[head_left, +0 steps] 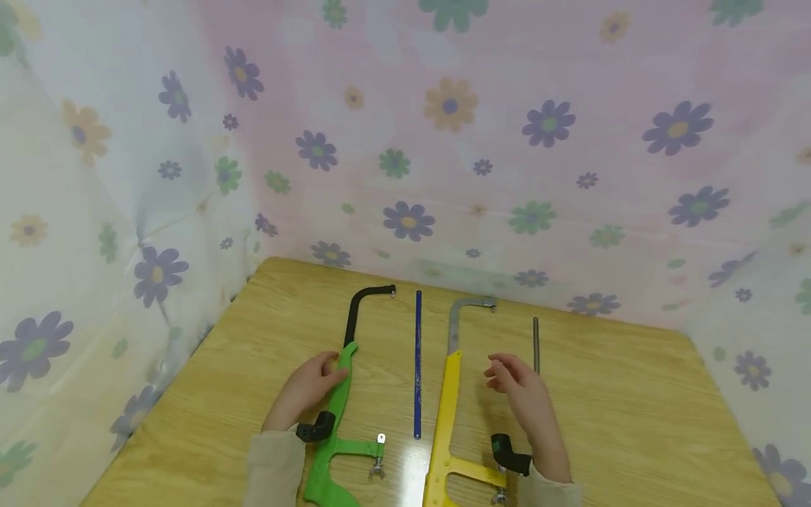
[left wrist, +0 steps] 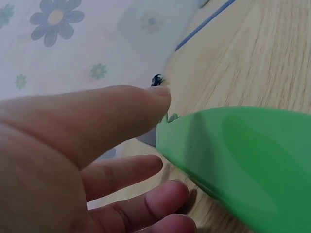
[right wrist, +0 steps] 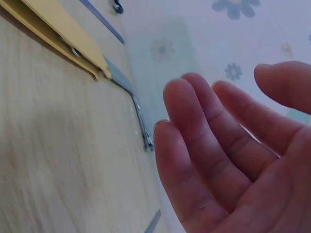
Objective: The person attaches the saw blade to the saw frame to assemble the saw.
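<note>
Head view: on the pale wood-grain bench (head_left: 621, 408), from left to right, shows a green hacksaw frame (head_left: 338, 400) with a curved black arm (head_left: 351, 317), a long flat blue blade (head_left: 418, 366), a yellow hacksaw frame (head_left: 445, 408) with a bent grey arm (head_left: 454, 327) and a slim dull-grey bar (head_left: 536, 343). Reaches to the green frame's handle with the bare left grip (head_left: 310, 384), thumb over it (touching or just above, cannot tell). Hangs the bare right grip (head_left: 521, 387) between yellow frame and grey bar, partly hiding the bar.

Left wrist view: shows the left grip spread, thumb straight and apart from loosely bent fingers, with the green frame just beside the fingertips.

Right wrist view: shows the right grip relaxed, fingers side by side and gently curved, thumb well apart; yellow frame at upper left.
</note>
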A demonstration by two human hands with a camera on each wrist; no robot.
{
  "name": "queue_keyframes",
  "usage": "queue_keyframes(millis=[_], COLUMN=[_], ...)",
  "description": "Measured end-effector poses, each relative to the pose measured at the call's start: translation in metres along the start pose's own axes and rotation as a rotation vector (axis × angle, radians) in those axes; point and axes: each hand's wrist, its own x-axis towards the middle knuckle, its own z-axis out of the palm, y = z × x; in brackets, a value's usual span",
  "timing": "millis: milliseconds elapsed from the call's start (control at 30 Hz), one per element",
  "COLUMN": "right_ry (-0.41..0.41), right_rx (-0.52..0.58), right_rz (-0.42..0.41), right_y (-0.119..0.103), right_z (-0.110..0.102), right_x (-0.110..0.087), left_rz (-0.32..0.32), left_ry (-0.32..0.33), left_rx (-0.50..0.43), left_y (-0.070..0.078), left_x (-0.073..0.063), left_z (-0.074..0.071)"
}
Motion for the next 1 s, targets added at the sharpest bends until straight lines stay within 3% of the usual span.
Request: queue_keyframes(millis=[167,433,600,700,1000], right_ry=[-0.03,-0.206,-0.205,-0.203,-0.176], right_rx=[0.036,0.158,0.189,0.196,0.015], right_rz=[0.012,0.043,0.037,0.033,-0.015], right_y=[-0.007,-0.015,-0.014,-0.016,-0.022], right_z=[0.015,0.037,0.047,0.056,0.079], right_x=[0.0,-0.004,-0.007,-0.007,-0.007], left_rz=[0.015,0.029,0.075,0.062,0.021], left_ry=[-0.003,-0.003,-0.016,-0.011,-0.024], left_rx=[0.01,0.034,0.024,0.018,0.031], left_y=[0.0,-0.001,0.004,0.003,0.007], left_x=[-0.002,0.0,0.002,0.0,0.001], left_z=[0.002,0.003,0.005,0.004,0.007])
